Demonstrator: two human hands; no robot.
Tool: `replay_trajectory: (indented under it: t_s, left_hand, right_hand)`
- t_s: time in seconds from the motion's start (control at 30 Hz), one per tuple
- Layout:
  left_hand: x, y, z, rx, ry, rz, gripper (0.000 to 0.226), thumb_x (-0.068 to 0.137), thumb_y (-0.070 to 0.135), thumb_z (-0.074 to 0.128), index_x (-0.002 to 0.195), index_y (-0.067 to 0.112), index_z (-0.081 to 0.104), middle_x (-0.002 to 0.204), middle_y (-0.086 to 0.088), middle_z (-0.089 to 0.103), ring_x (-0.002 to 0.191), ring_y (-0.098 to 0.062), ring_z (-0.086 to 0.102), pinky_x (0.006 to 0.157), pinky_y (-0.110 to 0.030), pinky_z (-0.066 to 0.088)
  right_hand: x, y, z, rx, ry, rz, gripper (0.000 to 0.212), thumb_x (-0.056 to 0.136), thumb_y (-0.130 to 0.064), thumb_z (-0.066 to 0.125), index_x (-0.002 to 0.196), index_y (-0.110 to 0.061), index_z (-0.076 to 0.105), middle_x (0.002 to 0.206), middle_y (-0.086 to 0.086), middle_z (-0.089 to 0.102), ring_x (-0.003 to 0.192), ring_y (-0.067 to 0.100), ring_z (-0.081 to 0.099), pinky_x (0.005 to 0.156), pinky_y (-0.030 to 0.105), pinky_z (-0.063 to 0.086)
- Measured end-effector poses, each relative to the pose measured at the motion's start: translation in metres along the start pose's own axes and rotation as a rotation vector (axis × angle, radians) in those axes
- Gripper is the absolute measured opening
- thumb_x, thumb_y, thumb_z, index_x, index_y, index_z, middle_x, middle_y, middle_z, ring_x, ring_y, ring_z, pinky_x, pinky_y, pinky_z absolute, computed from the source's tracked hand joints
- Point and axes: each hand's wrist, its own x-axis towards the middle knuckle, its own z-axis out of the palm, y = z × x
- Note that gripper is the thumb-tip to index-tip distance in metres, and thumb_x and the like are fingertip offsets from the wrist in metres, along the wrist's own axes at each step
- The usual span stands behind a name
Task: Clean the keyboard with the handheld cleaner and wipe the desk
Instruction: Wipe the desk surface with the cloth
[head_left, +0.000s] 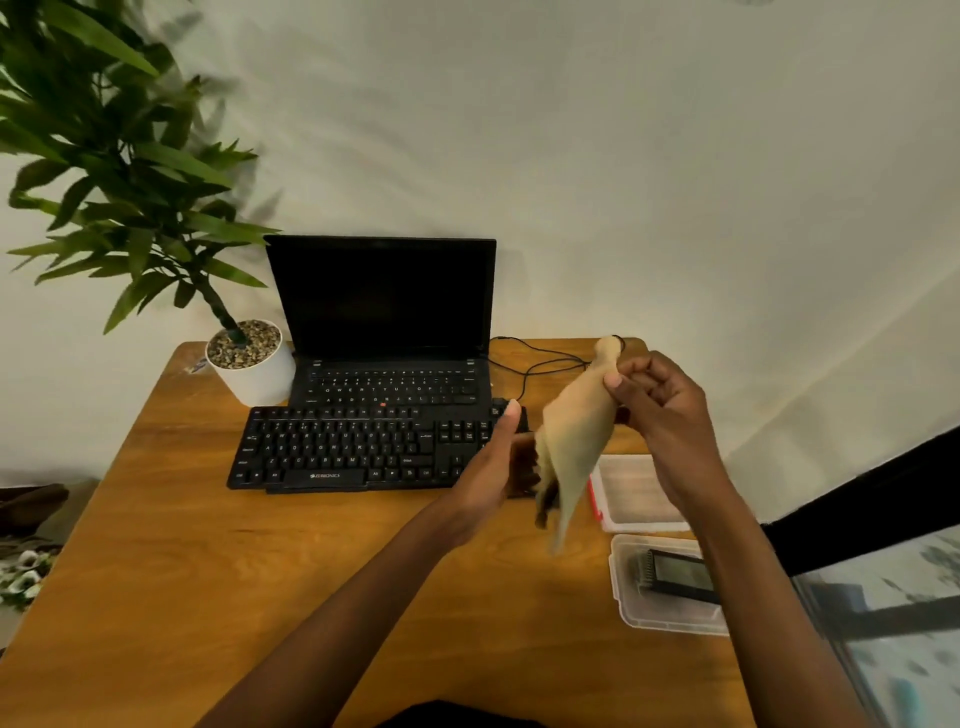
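Fingers of the right hand (670, 415) pinch the cloth (571, 436) beside the keyboard (337, 447); the left hand (493, 467) has an unclear grip; the dangling cloth may snag keys.

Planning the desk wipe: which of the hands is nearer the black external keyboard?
Left. The left hand is at the right end of the keyboard; the right hand is further right, pinching the cloth.

Home office: laptop (384, 312), keyboard (358, 449) (wooden desk (208, 545)), potted plant (156, 208).

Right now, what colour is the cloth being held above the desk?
The cloth is plain pale beige, no pattern; head view, pinched by the right hand.
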Motion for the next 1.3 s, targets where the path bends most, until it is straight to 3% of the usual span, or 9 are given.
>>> replay_trajectory:
  t_s: [0.23, 0.4, 0.53, 0.63, 0.73, 0.87, 1.0, 1.17, 1.3]
  left_hand:
    - [-0.03, 0.002, -0.012, 0.093, 0.218, 0.148, 0.01, 0.087, 0.02, 0.064, 0.097, 0.02, 0.062, 0.096, 0.002, 0.067, 0.083, -0.009, 0.063, 0.062, -0.019, 0.052]
    - [-0.034, -0.001, -0.023, 0.043, 0.202, 0.069, 0.014, 0.087, 0.021, 0.064, 0.101, 0.018, 0.065, 0.097, 0.001, 0.069, 0.089, -0.012, 0.064, 0.076, -0.029, 0.054]
    - [-0.03, 0.003, -0.02, 0.006, 0.186, 0.012, 0.013, 0.091, 0.023, 0.059, 0.103, 0.021, 0.063, 0.102, -0.002, 0.067, 0.098, -0.02, 0.061, 0.081, -0.039, 0.051]
    - [-0.025, 0.006, -0.017, -0.08, 0.185, -0.025, 0.012, 0.093, 0.022, 0.056, 0.104, 0.022, 0.061, 0.108, -0.004, 0.066, 0.104, -0.023, 0.061, 0.088, -0.044, 0.051]
    - [-0.02, 0.005, -0.015, -0.086, 0.2, -0.012, 0.015, 0.094, 0.018, 0.055, 0.109, 0.019, 0.057, 0.111, -0.006, 0.065, 0.105, -0.023, 0.062, 0.093, -0.044, 0.052]
    - [-0.013, 0.0, -0.012, -0.135, 0.174, -0.046, 0.015, 0.092, 0.008, 0.057, 0.104, 0.017, 0.055, 0.103, -0.004, 0.064, 0.095, -0.018, 0.062, 0.085, -0.034, 0.053]
    - [-0.015, -0.012, -0.016, -0.056, 0.217, -0.147, 0.019, 0.093, 0.012, 0.056, 0.112, 0.01, 0.058, 0.103, -0.008, 0.066, 0.092, -0.021, 0.065, 0.073, -0.031, 0.057]
    - [-0.027, -0.037, -0.018, 0.075, 0.189, -0.276, 0.014, 0.094, 0.02, 0.056, 0.104, 0.012, 0.061, 0.089, -0.002, 0.068, 0.069, -0.01, 0.066, 0.06, -0.022, 0.055]
    - [-0.038, -0.068, -0.032, 0.208, 0.172, -0.333, 0.014, 0.098, 0.024, 0.05, 0.098, 0.015, 0.06, 0.099, 0.001, 0.066, 0.076, -0.011, 0.062, 0.065, -0.021, 0.049]
  right_hand:
    - [0.001, 0.026, 0.041, 0.092, 0.181, 0.138, 0.012, 0.088, -0.01, 0.06, 0.08, -0.019, 0.059, 0.075, -0.009, 0.064, 0.071, 0.009, 0.061, 0.064, 0.028, 0.055]
    - [0.0, 0.055, 0.037, -0.07, 0.134, 0.235, 0.014, 0.083, -0.005, 0.064, 0.086, -0.018, 0.06, 0.099, 0.012, 0.062, 0.099, 0.031, 0.06, 0.086, 0.045, 0.054]
    - [-0.014, 0.067, 0.034, -0.133, -0.035, 0.22, 0.009, 0.089, -0.021, 0.059, 0.094, -0.022, 0.066, 0.098, -0.001, 0.067, 0.101, 0.02, 0.061, 0.085, 0.032, 0.051]
    - [-0.024, 0.069, 0.039, 0.098, -0.195, 0.391, 0.035, 0.088, -0.046, 0.049, 0.1, -0.018, 0.067, 0.094, 0.002, 0.071, 0.09, 0.016, 0.067, 0.073, 0.025, 0.054]
    - [-0.03, 0.08, 0.044, 0.353, -0.225, 0.497, 0.066, 0.064, -0.063, 0.067, 0.11, -0.016, 0.062, 0.106, 0.011, 0.07, 0.099, 0.023, 0.067, 0.077, 0.034, 0.057]
    - [-0.037, 0.098, 0.047, 0.479, -0.156, 0.603, 0.09, 0.038, -0.048, 0.091, 0.114, -0.009, 0.06, 0.103, 0.013, 0.07, 0.092, 0.025, 0.069, 0.07, 0.039, 0.058]
    - [-0.05, 0.107, 0.043, 0.5, -0.096, 0.691, 0.058, 0.066, -0.027, 0.076, 0.116, -0.003, 0.058, 0.095, 0.016, 0.069, 0.079, 0.026, 0.069, 0.061, 0.036, 0.058]
    - [-0.079, 0.118, 0.025, 0.59, -0.073, 0.748, 0.071, 0.058, -0.027, 0.085, 0.118, -0.003, 0.056, 0.097, 0.021, 0.067, 0.082, 0.033, 0.065, 0.068, 0.042, 0.057]
    - [-0.119, 0.128, -0.002, 0.287, 0.313, 0.664, 0.035, 0.08, -0.01, 0.067, 0.114, -0.005, 0.058, 0.101, 0.016, 0.064, 0.09, 0.034, 0.062, 0.076, 0.045, 0.053]
